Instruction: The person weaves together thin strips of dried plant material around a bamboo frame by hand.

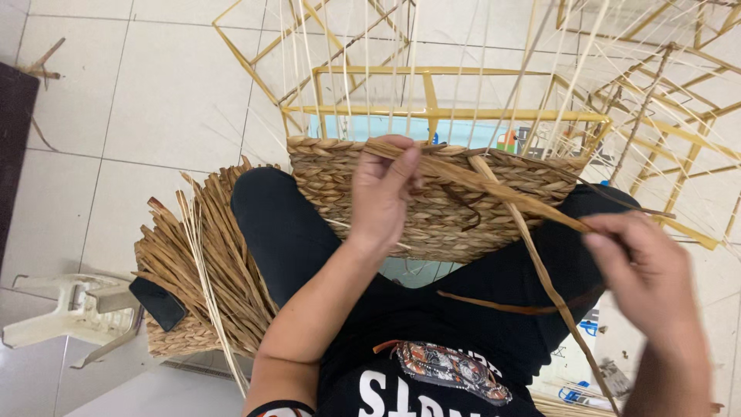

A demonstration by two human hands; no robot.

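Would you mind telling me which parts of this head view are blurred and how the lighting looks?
In the head view, the right hand is smeared by motion blur, its fingers indistinct; the left hand pinching the rim of the woven basket is fairly sharp; lighting is even and soft, with mild sheen on the floor tiles and no hard shadows.

Basket-weaving workshop, wire frames (432, 93), straw bundles (208, 262)
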